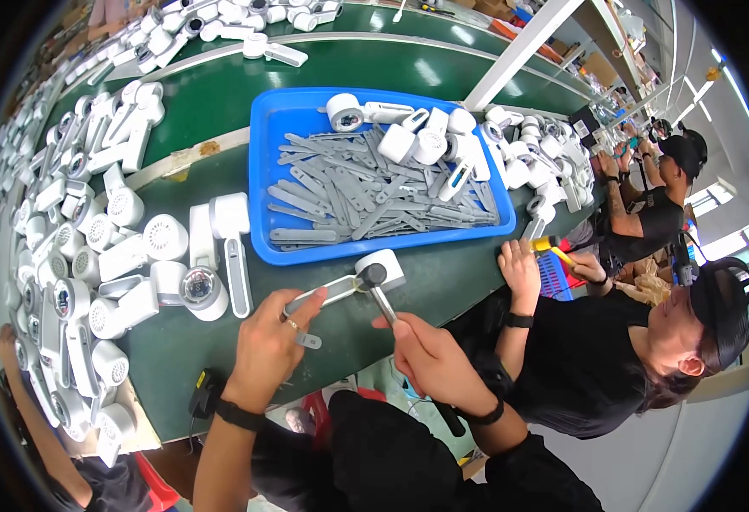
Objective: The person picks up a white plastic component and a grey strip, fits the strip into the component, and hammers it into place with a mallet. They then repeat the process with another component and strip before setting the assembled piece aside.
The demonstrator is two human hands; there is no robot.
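My left hand (270,346) is closed around the handle of a white, fan-like handheld device (383,266) with a round head, which lies on the green bench. A grey strip (308,340) pokes out below its fingers. Closed on a hammer (383,300), my right hand (438,363) keeps the black hammer head over the spot where the handle meets the device's round head; whether they touch I cannot tell. Just beyond both hands stands a blue tray (259,243), holding many flat grey strips (349,183) and several white devices (430,141).
Many white devices (165,239) lie heaped along the left, and another pile (553,154) sits right of the tray. A co-worker at the right holds a yellow-headed hammer (547,244). A white post (519,55) rises behind the tray. A black object (206,392) rests at the near edge.
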